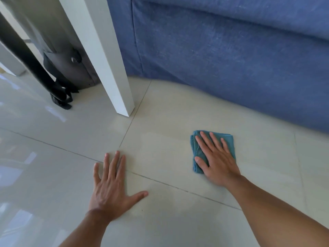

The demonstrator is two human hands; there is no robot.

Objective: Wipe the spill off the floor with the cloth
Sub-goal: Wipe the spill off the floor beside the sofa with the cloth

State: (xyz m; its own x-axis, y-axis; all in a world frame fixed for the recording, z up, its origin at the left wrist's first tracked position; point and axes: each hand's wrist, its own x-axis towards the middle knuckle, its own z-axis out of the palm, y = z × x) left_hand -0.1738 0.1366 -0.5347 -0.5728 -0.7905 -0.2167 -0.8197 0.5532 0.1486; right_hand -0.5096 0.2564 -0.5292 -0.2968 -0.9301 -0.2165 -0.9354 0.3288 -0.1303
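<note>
The right hand (pixel 216 157) lies flat, fingers spread, pressing the folded teal cloth (pixel 197 150) to the floor (pixel 160 111) near the sofa's base edge; soft and light, it should slide best under palm pressure.

Right hand (pixel 216 160) pressed flat, fingers spread, on folded teal cloth (pixel 196 152) lying on pale tiled floor (pixel 169 113), near blue sofa (pixel 222 59) base. Left hand (pixel 111 186) flat on bare tile, straddling a grout line. White table leg (pixel 110 68) stands beyond; dark bag (pixel 71 66) behind it.
</note>
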